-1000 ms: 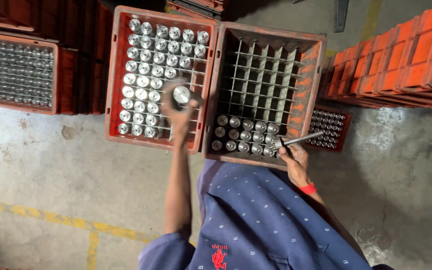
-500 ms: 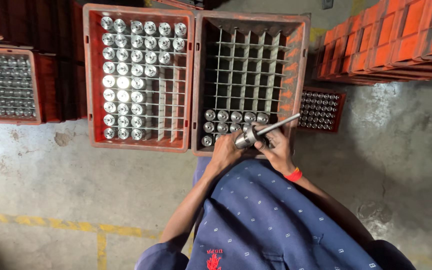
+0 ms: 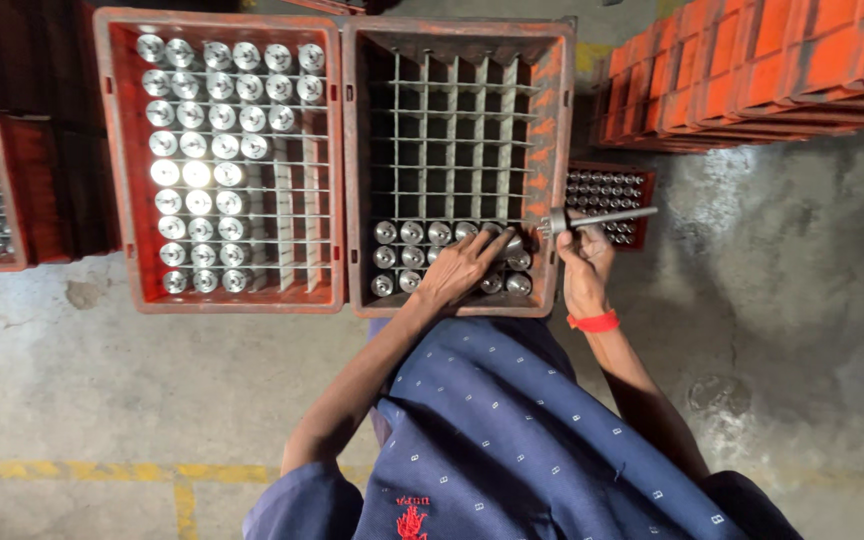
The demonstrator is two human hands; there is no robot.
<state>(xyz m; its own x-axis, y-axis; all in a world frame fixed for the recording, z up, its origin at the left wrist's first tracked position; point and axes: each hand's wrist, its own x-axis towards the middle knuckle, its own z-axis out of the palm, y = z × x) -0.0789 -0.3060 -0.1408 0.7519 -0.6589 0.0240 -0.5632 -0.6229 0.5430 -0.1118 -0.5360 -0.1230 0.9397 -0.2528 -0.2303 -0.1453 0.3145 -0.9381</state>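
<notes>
Two red crates (image 3: pixel 344 150) hold shiny metal cylinders (image 3: pixel 197 150) in grid compartments.

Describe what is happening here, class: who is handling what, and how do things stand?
A person bends over two red crates. The left hand sets a metal cylinder into the right crate, whose near rows alone are filled. The right hand holds a metal rod over that crate's edge. The left crate is mostly full of cylinders.

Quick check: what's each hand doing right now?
Left hand: closed on a metal cylinder in the right crate.
Right hand: gripping a metal rod tool.
</notes>
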